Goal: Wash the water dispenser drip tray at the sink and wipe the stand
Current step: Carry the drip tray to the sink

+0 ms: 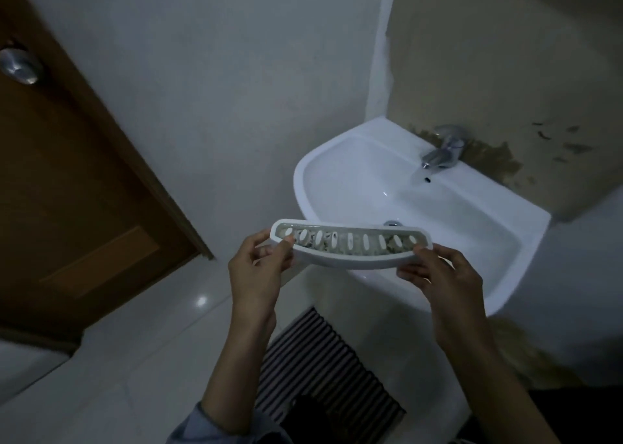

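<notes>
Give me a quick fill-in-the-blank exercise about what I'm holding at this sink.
The left hand and the right hand each grip one end of the ___.
The sink is coloured ___.
In view, the wooden door is to the ___ of the sink.
Answers: drip tray, white, left.

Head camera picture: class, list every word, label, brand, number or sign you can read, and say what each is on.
None: no text can be read.
The drip tray, held by the left hand and right hand, shows only oval slots.
The tap, sink and door carry no visible mark.
</notes>
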